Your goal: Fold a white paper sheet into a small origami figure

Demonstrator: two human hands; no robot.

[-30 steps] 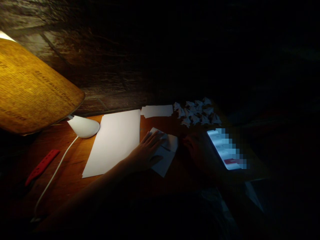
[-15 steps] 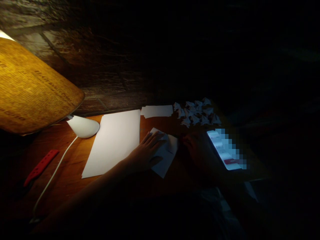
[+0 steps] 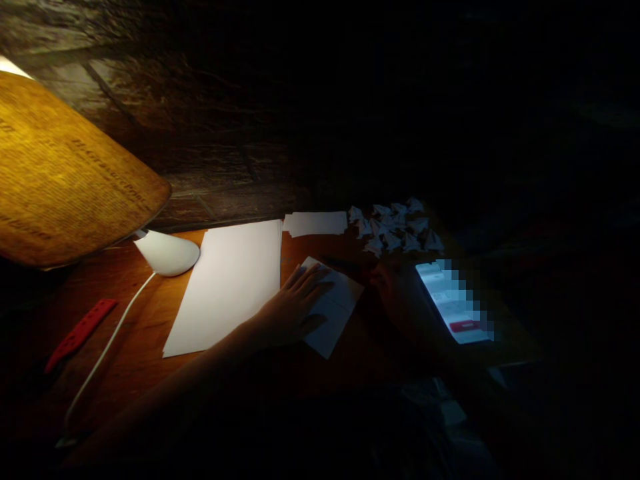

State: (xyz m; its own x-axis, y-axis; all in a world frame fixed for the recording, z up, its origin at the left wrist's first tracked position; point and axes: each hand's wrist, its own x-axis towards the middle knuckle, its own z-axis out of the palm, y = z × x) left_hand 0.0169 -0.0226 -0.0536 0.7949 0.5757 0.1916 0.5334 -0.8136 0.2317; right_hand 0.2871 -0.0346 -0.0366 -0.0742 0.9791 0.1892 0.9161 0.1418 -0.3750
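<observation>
A small white sheet of paper (image 3: 337,303) lies at a slant on the wooden table, with a crease line across it. My left hand (image 3: 303,300) rests flat on its left part, fingers stretched out. Just right of the paper, in deep shadow, is my right hand (image 3: 387,287); its fingers are too dark to read. Between that hand and the paper's top edge a thin dark shape shows, which I cannot identify. Several folded white paper pieces (image 3: 393,225) stand in rows behind the right hand. A lit phone (image 3: 443,303) lies right of it.
Left of my left hand is a stack of large white sheets (image 3: 230,280). Smaller white sheets (image 3: 315,223) lie near the wall. A lamp with a yellow shade (image 3: 75,173) and white base (image 3: 167,253) stands left, its cable (image 3: 113,340) trailing. A red strap-like object (image 3: 83,333) lies beyond.
The small paper's right part now lies flatter and reaches further right. My right hand has shifted slightly right. My left hand stays on the paper.
</observation>
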